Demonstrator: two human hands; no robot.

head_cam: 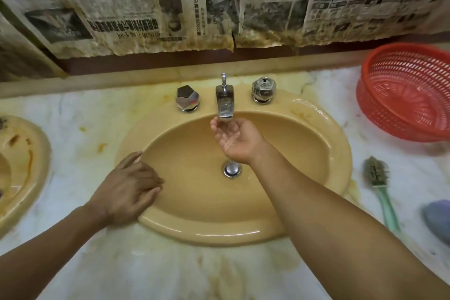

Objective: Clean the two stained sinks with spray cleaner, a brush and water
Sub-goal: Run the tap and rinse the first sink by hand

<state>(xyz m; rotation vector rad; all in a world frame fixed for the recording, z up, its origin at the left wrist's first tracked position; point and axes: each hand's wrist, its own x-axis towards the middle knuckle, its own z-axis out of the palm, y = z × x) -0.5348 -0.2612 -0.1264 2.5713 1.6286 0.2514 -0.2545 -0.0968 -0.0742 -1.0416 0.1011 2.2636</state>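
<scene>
Right hand: palm up, loosely cupped directly under the chrome spout, fingertips just beneath its mouth. It holds nothing. The palm looks wet, though whether water is running I cannot tell.

Left hand: flat, fingers straight and together, resting on the left rim of the mustard-yellow oval ceramic sink, fingertips reaching over into the basin.

Round metal drain plug sits at the basin's bottom, below the right wrist.

Second yellow sink, brown-stained, shows at the far left of the stained marble counter.

Worn bristle brush with a pale green handle lies on the counter right of the sink, untouched. Red plastic mesh basket sits behind it. Blue-grey lump at the right edge is too blurred to identify.
</scene>
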